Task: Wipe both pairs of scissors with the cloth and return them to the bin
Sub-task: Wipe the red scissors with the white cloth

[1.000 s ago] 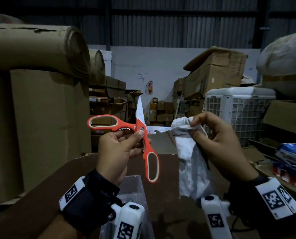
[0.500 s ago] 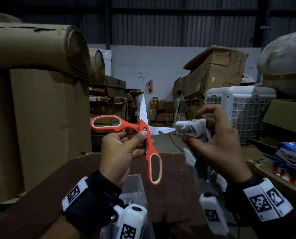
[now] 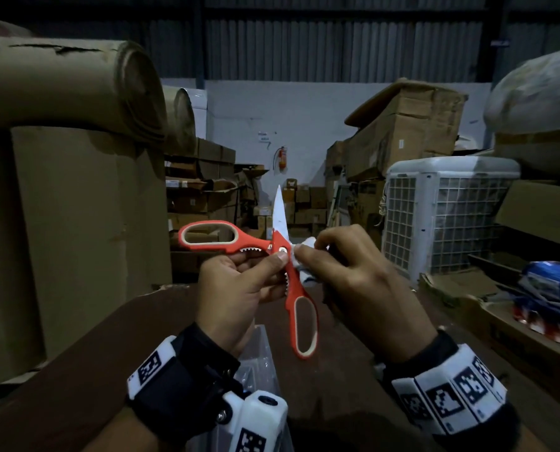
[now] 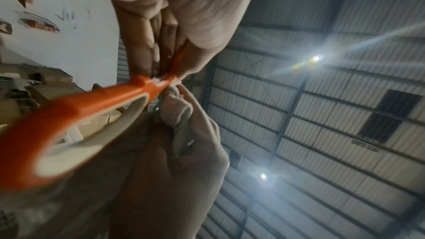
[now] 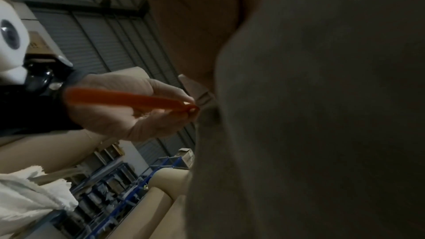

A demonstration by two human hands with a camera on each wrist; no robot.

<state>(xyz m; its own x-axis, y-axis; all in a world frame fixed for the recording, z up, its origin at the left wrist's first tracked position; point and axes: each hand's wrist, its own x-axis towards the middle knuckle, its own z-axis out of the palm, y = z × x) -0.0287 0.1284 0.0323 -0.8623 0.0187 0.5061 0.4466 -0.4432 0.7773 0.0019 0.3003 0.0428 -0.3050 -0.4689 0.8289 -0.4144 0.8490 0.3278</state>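
The right hand (image 3: 363,282) is sliding the bunched cloth (image 3: 304,247) back in toward the pivot. The left hand (image 3: 236,288) is pinching the orange kitchen scissors (image 3: 281,252) mid-air there, blades splayed; probably stiff, sharp, so grip handles.

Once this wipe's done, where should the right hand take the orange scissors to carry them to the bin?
Take the lower handle loop of the orange scissors, coming from the right and below. It hangs free beneath the left hand, while one bare blade points up. Probably release the cloth first.
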